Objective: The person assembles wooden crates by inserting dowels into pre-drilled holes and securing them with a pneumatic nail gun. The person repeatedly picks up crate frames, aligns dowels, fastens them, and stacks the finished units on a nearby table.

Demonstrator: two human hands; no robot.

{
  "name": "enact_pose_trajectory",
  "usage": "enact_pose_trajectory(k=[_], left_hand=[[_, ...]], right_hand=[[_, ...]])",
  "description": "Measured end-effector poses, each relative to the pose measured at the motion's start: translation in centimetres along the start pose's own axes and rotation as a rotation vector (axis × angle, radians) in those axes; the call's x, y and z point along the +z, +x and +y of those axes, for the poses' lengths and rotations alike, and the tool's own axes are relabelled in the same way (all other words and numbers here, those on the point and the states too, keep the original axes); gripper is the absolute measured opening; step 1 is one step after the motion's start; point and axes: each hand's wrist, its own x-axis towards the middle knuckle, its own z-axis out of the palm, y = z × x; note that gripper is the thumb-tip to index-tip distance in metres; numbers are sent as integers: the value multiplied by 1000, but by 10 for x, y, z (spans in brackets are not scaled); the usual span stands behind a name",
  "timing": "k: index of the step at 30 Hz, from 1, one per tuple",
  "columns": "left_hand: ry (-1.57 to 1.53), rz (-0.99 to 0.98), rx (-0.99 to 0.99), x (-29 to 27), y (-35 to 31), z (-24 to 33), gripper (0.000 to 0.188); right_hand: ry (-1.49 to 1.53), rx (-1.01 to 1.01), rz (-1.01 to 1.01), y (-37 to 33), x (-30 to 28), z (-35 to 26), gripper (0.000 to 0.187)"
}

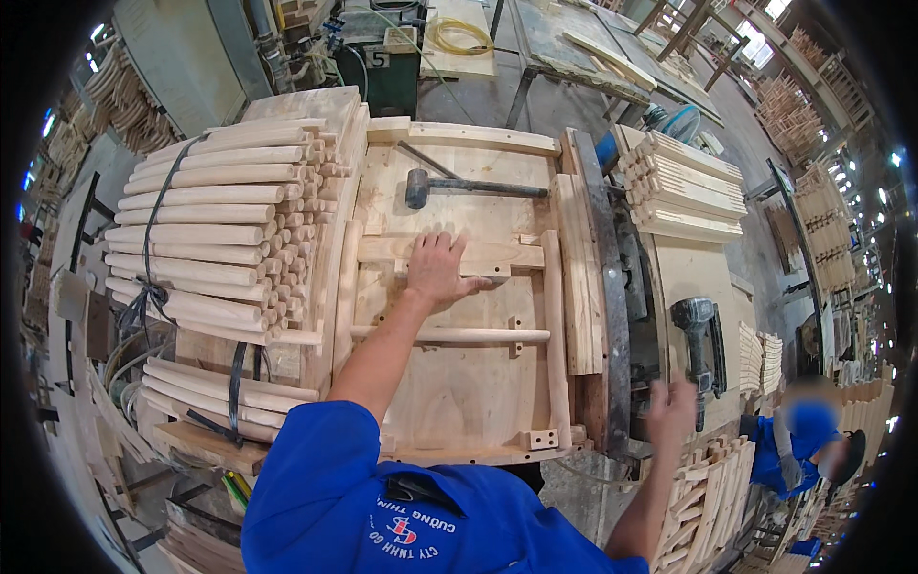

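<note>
My left hand (438, 272) lies over a wide pale wooden rail (502, 254), its fingers stretched out and thumb to the side. This rail spans between two upright wooden legs, the right leg (555, 330) being plain to see. Below the hand, a thin round rung (469, 335) also runs across between the legs. The frame parts lie in a wooden jig (469, 402). My right hand (671, 413), smeared by motion, is beside the lower end of a black power tool that looks like a nail gun (694, 330); contact cannot be made out.
A black mallet (478, 187) lies in the jig's far part. Bundled round wooden sticks (206, 225) are stacked at left, with slats (684, 187) at far right. A dark metal bar (602, 306) edges the jig. Another person in blue (789, 450) is at lower right.
</note>
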Motion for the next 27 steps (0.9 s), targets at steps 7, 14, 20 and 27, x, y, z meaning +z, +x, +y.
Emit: enact_pose_trajectory(k=[7,14,20,27], left_hand=[[-16,33,18,-5,7,7,100],[-186,356,-125,10,-13,44,85],[-1937,-540,-731,-29,-120,156,71],[-2219,-638,-977,-2,-168,135,39]], right_hand=[[-192,-53,-16,87,7,61,62],[-59,-87,-284,117,-14,53,62],[-132,-404,-767,38,-54,-121,72],[-160,-609,-1072,0,0,-183,77]])
